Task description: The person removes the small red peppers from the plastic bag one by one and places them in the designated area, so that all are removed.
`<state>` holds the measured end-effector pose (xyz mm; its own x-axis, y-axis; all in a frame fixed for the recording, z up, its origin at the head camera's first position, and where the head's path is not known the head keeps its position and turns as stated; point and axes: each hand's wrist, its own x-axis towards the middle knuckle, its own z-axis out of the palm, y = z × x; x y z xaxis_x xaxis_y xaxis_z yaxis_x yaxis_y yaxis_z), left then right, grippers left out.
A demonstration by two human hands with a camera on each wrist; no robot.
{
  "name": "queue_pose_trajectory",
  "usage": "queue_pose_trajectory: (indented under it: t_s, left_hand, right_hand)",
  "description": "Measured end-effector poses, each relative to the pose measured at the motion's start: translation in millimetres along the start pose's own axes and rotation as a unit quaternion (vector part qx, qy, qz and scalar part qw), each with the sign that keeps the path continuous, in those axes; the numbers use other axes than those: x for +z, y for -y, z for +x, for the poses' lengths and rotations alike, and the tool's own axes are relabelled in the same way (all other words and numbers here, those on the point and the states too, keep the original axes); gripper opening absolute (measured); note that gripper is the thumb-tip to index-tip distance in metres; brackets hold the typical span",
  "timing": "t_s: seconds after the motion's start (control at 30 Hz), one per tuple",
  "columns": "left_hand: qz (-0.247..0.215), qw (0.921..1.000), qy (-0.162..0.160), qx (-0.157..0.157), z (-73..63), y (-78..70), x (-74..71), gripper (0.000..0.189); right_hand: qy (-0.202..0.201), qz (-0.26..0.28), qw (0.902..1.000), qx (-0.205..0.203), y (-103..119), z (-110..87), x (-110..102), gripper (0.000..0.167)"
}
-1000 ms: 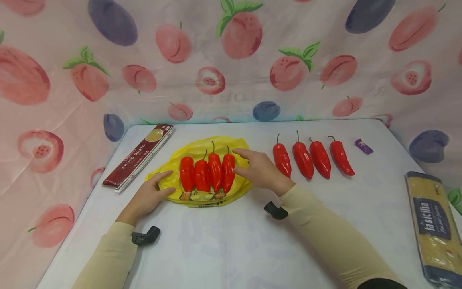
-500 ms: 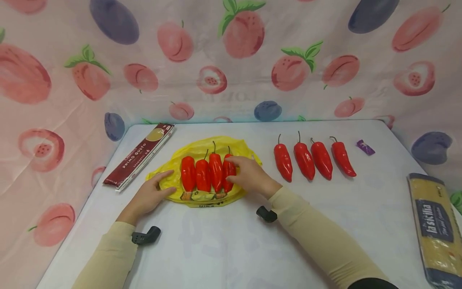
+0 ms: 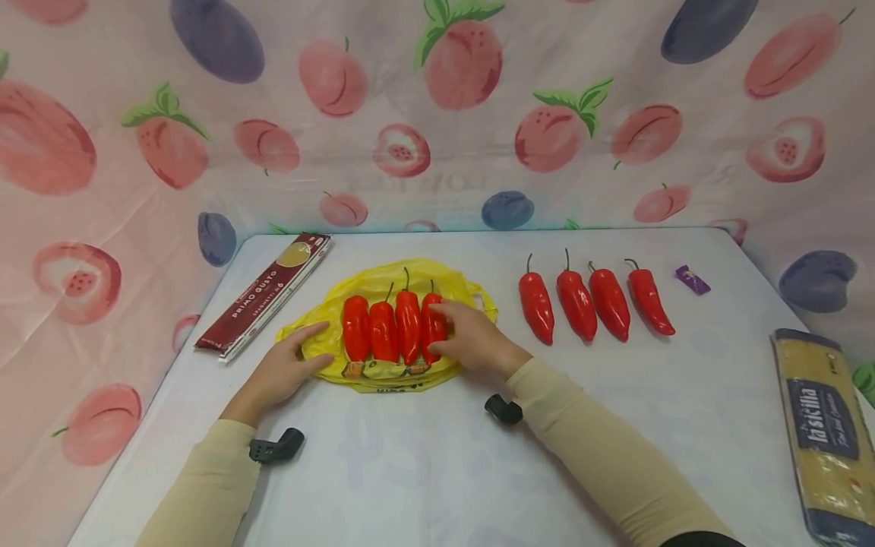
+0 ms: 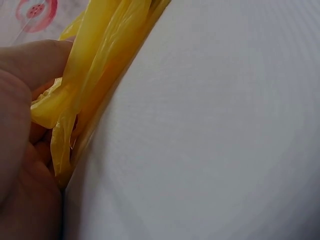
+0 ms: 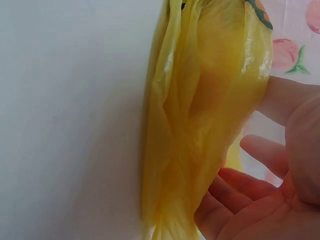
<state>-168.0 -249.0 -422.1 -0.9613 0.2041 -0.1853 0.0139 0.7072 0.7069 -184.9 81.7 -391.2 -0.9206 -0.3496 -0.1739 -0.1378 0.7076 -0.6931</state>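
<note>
Four red peppers (image 3: 408, 328) lie on the yellow bag (image 3: 369, 279) between my left hand (image 3: 279, 372) and right hand (image 3: 475, 334), both loosely spread; the rightmost pepper (image 3: 434, 327), stem pointing away, meets my right fingertips (image 3: 443, 308) (nearer).

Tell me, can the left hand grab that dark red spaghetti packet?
Probably yes: the left hand is at the edge of the yellow bag, the spaghetti packet lies just beyond it, and I see nothing in between. It would likely have to leave the bag first.
</note>
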Motion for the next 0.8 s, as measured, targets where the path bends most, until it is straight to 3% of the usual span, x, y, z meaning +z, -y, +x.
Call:
queue_pose_trajectory:
  t_s: [0.8]
  left_hand:
    - [-0.001,0.9999,0.002,-0.012,1.4,0.9,1.0,0.071]
  right_hand:
    - [0.025,-0.013,0.9993,0.024,2.1,2.9,3.4,0.079]
